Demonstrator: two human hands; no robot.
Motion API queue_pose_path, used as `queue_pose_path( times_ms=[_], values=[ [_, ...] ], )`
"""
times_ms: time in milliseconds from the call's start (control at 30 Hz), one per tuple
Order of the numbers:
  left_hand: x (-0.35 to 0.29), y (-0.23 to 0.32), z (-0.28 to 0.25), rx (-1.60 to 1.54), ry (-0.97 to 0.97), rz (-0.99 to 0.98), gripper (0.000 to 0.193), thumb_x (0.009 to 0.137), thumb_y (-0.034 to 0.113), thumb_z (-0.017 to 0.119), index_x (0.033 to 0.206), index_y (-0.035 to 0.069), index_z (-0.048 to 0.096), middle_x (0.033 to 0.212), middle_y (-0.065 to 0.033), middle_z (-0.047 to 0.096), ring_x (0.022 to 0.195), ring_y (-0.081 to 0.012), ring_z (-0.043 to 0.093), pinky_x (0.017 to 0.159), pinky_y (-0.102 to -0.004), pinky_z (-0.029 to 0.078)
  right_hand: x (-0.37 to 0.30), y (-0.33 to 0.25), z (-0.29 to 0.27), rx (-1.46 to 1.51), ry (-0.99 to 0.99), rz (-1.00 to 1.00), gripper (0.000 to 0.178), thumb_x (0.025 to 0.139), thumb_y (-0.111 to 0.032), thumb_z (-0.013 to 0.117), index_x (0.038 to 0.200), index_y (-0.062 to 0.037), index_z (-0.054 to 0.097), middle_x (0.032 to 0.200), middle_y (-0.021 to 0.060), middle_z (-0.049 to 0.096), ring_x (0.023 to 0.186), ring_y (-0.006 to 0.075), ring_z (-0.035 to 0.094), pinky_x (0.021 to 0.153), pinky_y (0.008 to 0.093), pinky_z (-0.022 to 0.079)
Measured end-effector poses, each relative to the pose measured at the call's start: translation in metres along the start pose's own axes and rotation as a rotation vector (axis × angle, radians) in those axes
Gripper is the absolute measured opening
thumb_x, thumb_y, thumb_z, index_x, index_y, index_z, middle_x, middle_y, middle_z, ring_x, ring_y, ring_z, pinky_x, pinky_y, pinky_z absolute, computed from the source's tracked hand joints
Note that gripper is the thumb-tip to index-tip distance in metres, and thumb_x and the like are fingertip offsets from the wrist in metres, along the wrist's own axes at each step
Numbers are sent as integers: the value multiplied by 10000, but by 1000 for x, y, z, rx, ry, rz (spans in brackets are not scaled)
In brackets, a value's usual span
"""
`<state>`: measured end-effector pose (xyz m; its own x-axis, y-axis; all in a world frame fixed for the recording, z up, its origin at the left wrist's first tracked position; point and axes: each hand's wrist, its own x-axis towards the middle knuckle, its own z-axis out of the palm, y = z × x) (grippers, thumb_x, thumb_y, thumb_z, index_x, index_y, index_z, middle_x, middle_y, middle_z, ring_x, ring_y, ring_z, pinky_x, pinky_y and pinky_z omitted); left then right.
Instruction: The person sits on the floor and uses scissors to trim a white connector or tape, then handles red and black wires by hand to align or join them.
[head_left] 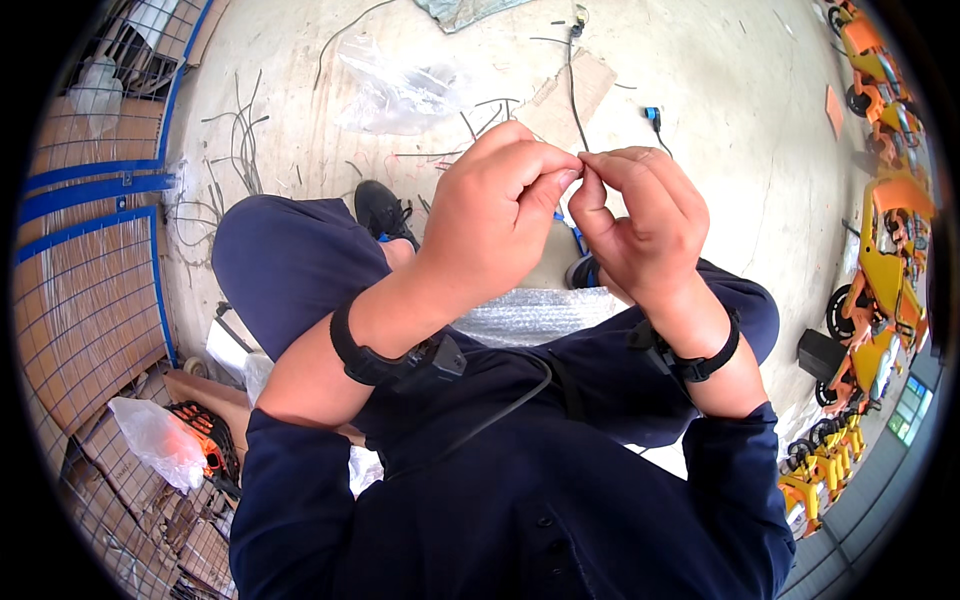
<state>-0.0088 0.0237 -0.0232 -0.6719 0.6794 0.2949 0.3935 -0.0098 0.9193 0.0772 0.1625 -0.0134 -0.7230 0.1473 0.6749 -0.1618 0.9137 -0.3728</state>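
Note:
A thin black cable (575,90) runs from a connector-like end (578,20) on the floor up to my fingertips. My left hand (495,215) pinches at the cable's near end, thumb against forefinger. My right hand (648,215) pinches the same end from the other side, its fingertips touching those of the left. The exact tip of the cable is hidden between the fingers. Below the cable a flat piece of brown cardboard (592,78) lies on the floor. A blue and black plug (653,114) on a short lead rests to the right of it.
Cut black wires (240,130) and a clear plastic bag (395,95) are scattered on the pale floor. Blue mesh cages (90,300) with cardboard stand at the left. Yellow and orange small vehicles (885,260) line the right. Bubble wrap (535,315) lies between my legs.

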Motion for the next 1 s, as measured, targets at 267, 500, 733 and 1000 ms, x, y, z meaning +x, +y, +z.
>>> queue_pose_path(
  times_ms=[267, 500, 733, 1000],
  values=[
    [1, 4, -1, -78, 1, -2, 80, 872, 19, 643, 941, 22, 685, 768, -22, 550, 629, -94, 477, 553, -228, 373, 1, -5, -7, 144, -33, 201, 126, 712, 17, 709, 821, -28, 666, 756, 74, 670, 643, 196, 635, 568, 273, 510],
    [2, 4, -2, -100, 21, 12, 87, 880, 21, 643, 957, 28, 684, 764, -22, 542, 630, -87, 464, 549, -221, 359, 4, -3, -15, 338, -73, 233, 133, 787, 35, 672, 915, 4, 689, 798, 88, 690, 655, 150, 644, 572, 248, 513],
    [1, 4, 0, 2, 54, 128, 97, 863, 20, 662, 957, 29, 686, 765, -38, 547, 618, -106, 476, 535, -229, 374, 6, -3, -17, 299, -88, 205, 139, 775, 37, 688, 909, 1, 688, 825, 98, 705, 664, 154, 659, 553, 234, 523],
    [1, 3, 1, 60, 81, 225, 137, 840, -4, 672, 973, 25, 692, 763, -53, 551, 606, -128, 488, 514, -240, 380, 4, -6, -16, 250, -80, 241, 119, 764, 12, 706, 880, -7, 687, 803, 85, 702, 645, 150, 660, 543, 235, 532]
  ],
)
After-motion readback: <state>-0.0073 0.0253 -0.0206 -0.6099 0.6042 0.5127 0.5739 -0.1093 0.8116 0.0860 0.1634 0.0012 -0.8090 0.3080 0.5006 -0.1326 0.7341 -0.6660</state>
